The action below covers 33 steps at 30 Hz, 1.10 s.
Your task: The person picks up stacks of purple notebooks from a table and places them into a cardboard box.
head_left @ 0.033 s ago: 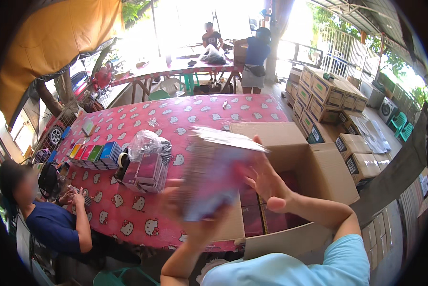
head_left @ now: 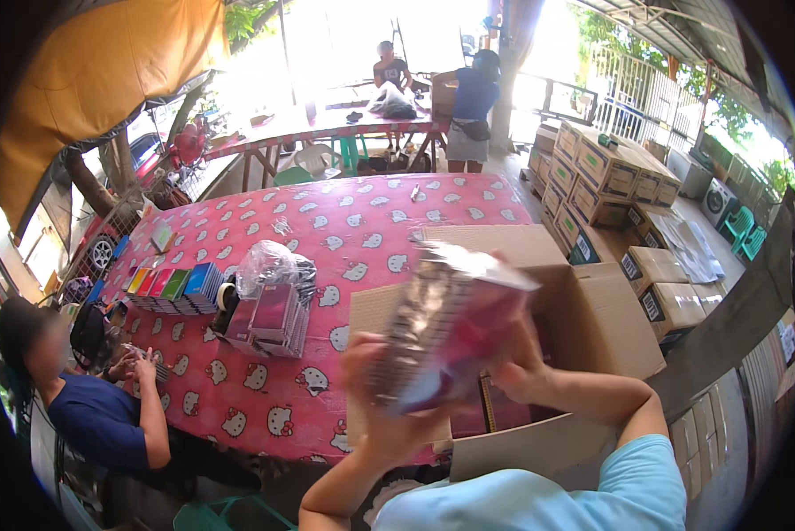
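Between my two hands is a thick stack of spiral-bound notebooks [head_left: 455, 327], maroon and pale blue on its cover side, tilted and smeared by motion. My left hand [head_left: 384, 389] grips its left side and lower edge, with the fingers closed round it. On the other side my right hand [head_left: 523, 365] holds the stack's right edge; some of its fingers are hidden behind it. Both hands are over the near left part of an open cardboard box [head_left: 623, 323]. Maroon notebooks [head_left: 473, 410] lie inside that box, partly covered from sight by the stack and my hands.
Left of the box, on the pink patterned table [head_left: 362, 221], stand more maroon notebooks [head_left: 269, 319], a clear plastic bag [head_left: 269, 265] and a row of coloured notebooks [head_left: 178, 288]. A co-worker [head_left: 105, 407] sits at the left edge. Stacked cartons [head_left: 605, 173] stand beyond the box.
The stack has turned and shifted right, showing more of its spiral edge and maroon cover. My right hand has closed in from spread fingers onto its right edge.
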{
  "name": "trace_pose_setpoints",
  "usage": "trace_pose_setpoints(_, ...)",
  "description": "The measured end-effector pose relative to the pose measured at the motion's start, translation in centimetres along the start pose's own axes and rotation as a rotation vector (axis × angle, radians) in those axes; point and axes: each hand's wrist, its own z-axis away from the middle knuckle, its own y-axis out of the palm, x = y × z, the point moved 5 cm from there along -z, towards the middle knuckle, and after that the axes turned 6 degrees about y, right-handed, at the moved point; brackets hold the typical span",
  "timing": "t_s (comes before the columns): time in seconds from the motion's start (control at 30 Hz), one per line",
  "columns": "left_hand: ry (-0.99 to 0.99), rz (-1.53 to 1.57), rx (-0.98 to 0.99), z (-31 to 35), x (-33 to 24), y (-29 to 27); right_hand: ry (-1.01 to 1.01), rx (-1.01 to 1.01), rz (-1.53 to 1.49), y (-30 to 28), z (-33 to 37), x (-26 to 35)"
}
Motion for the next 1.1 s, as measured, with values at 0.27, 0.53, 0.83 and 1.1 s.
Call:
trace_pose_setpoints(0.27, 0.134, 1.075, -0.077, -2.1, -9.8, -3.8, 0.272, -0.138, 1.077, -12.6, 2.0, 4.1)
trace_pose_setpoints(0.53, -0.025, 1.355, 0.292, -1.6, -13.3, -4.8, 0.686, 0.216, 1.850, -19.3, 10.8, -2.3)
trace_pose_setpoints(0.83, 0.104, 1.385, 0.078, -1.6, -12.9, -5.3, 0.845, 0.820, 1.625, -16.9, 8.2, -6.6)
trace_pose_setpoints(1.1, -0.035, 0.285, 0.787, 5.7, -4.9, 3.5, 0.895, 1.078, 1.557, -15.6, 15.0, -16.9)
